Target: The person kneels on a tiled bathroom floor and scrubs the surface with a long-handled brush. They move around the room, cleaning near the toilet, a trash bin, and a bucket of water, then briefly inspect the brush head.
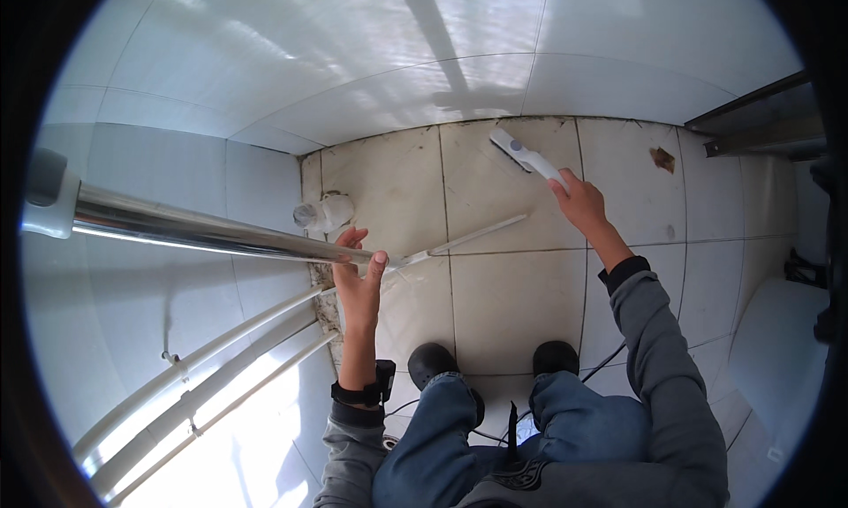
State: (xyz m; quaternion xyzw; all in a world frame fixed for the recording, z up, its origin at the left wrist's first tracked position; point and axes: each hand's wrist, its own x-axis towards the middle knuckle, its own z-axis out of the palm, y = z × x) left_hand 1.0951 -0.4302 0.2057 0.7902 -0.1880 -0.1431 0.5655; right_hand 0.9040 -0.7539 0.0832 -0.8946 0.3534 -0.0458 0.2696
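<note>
My right hand (pixel 583 203) grips the handle of a white plastic scrub brush (pixel 523 151). The brush head, with dark bristles, is over the beige tiled floor (pixel 517 296) close to the back wall. My left hand (pixel 358 276) is around a shiny metal pole (pixel 218 228), thumb on one side and fingertips showing past the other. At its upper end the pole has a grey and white plastic grip (pixel 50 193). Down at floor level, a long narrow pale head (pixel 477 234), resembling a floor squeegee, slants across the tiles; my left hand and the pole hide its middle.
White plastic pipe fittings (pixel 328 211) stand in the left corner. Pale pipes (pixel 252 326) run along the left wall. A brown scrap or stain (pixel 662 160) marks the floor. At right are a metal frame (pixel 762 127) and a large whitish rounded object (pixel 775 355). A dark cable (pixel 603 362) passes my feet.
</note>
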